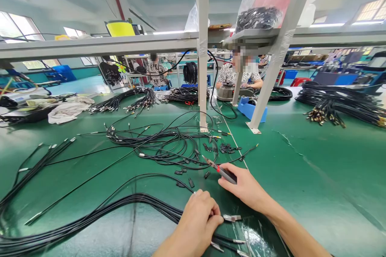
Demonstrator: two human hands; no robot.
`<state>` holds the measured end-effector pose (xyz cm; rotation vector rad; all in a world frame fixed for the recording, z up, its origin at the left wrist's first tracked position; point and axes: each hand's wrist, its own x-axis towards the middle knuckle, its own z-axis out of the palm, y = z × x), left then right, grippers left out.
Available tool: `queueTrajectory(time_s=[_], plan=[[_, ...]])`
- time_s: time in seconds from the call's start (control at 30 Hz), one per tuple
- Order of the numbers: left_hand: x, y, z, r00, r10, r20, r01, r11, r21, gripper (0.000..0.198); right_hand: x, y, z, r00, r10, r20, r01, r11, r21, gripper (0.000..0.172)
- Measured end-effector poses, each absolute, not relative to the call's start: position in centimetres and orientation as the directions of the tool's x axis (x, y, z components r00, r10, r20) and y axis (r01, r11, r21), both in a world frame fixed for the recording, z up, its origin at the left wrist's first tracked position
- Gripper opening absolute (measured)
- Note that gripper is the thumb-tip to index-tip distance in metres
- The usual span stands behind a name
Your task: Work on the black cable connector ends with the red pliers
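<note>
Cable [120, 204]: light, limp, best pinched near metal tip [231, 218], as left hand [197, 219] does, closed; right hand [244, 186] closed round tweezers [221, 170].

bright light comes from windows [18, 28] and a long ceiling lamp [327, 25]. shadows are soft. the picture bends at the edges. faces far away are blurred.
</note>
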<state>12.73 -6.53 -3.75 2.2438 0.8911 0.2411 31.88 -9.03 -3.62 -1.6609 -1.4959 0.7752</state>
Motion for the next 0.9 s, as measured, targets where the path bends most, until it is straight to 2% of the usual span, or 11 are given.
queueTrajectory(time_s=[0.27,0.4,0.5,0.67,0.9], plan=[[13.0,-6.4,-4.4,0.735,0.676,-0.061,0.540,-0.528,0.655,0.014,31.9,-8.9,-3.7,0.136,0.989,0.053,0.532,-0.028,-0.846,0.029],[12.8,-6.6,-3.4,0.739,0.674,-0.016,0.472,-0.500,0.727,0.020,31.8,-8.8,-3.6,0.131,0.990,0.052,0.536,-0.027,-0.844,0.029],[12.6,-6.6,-3.0,0.783,0.619,-0.053,0.435,-0.485,0.759,0.020,31.9,-8.9,-3.6,0.119,0.992,0.051,0.537,-0.021,-0.843,0.027],[12.7,-7.0,-3.3,0.826,0.550,-0.120,0.463,-0.542,0.702,0.015,32.0,-8.9,-3.9,0.116,0.992,0.049,0.535,-0.021,-0.845,0.027],[13.1,-7.0,-4.3,0.811,0.582,-0.055,0.451,-0.562,0.694,0.013,32.0,-8.8,-3.9,0.120,0.992,0.038,0.532,-0.031,-0.846,0.028]])
